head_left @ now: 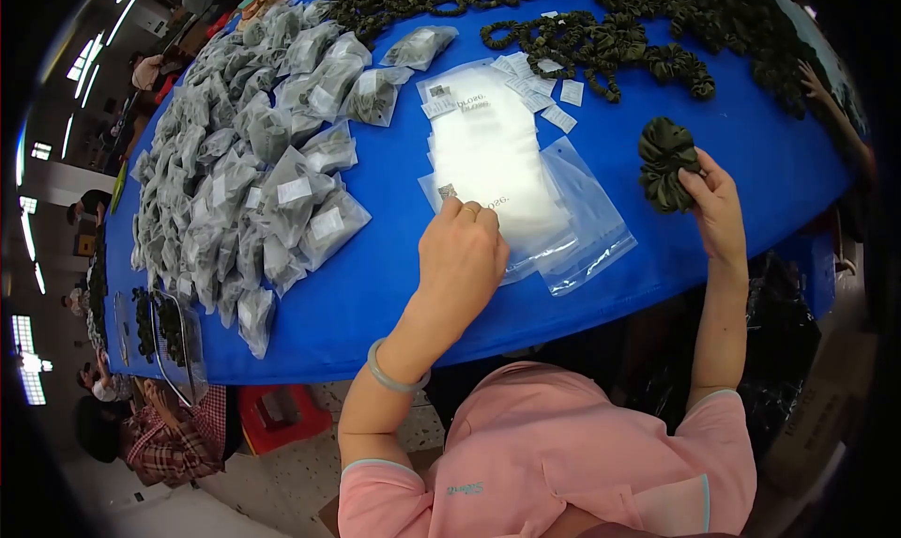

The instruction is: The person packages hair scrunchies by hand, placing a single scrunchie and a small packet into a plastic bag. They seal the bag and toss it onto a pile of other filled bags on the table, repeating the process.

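Note:
My right hand (718,205) pinches a bunched dark green scrunchie (668,158) between thumb and fingers, raised over the right part of the table. My left hand (462,261) has curled fingers pressed down on the near part of a stack of frosted plastic bags (488,153); its fingertips are hidden beneath the knuckles. Printed lettering and a small square code show on the bags. A clear zip bag (587,223) juts out from the stack's right side. Small white printed labels (572,92) lie scattered at the stack's far right corner.
On the left, a large heap of filled, labelled bags (253,153) covers the blue table (394,303). Loose dark green scrunchies (619,40) spread along the far side. A wire basket (178,345) stands at the left edge. A person in a checked shirt (174,444) sits beyond it, near a red stool (282,416).

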`<state>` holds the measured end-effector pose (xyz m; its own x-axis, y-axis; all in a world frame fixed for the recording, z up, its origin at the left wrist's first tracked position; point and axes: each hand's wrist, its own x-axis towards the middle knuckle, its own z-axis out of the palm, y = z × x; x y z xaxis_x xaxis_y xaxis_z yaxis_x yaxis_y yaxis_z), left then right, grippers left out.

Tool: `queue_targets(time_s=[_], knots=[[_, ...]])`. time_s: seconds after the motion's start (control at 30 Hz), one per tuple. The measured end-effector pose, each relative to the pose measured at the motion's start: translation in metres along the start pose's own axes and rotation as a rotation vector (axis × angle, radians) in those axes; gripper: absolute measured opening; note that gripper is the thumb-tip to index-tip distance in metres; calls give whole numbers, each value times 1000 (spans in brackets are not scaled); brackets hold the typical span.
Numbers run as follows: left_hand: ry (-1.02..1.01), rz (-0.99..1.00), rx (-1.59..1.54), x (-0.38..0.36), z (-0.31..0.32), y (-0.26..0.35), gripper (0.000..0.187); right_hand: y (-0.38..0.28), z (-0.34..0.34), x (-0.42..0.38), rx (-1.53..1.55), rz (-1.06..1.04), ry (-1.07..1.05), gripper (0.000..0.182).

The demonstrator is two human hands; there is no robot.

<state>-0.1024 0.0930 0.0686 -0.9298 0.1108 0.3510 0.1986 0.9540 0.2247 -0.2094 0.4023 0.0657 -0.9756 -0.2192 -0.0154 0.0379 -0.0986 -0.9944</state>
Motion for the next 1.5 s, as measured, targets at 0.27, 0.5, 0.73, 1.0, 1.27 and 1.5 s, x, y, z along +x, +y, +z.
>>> queue_targets(time_s=[0.27,0.5,0.73,1.0,1.27,1.5], knots=[[-14,-372,-409,-54,9,7,4,72,128,-100,-783,-837,-269,48],[11,-401,-461,-70,10,0,5,84,142,-121,-985,-900,-538,41],[136,-273,-424,-84,13,-2,9,80,160,-104,-1015,-865,-439,39],[322,-186,-341,-90,13,7,12,87,184,-102,-1050,-840,-348,40],[217,-532,-141,-122,20,-15,7,87,197,-96,-1085,-778,-357,43],[160,-469,-317,-127,21,-19,8,88,231,-81,-947,-669,-358,51]])
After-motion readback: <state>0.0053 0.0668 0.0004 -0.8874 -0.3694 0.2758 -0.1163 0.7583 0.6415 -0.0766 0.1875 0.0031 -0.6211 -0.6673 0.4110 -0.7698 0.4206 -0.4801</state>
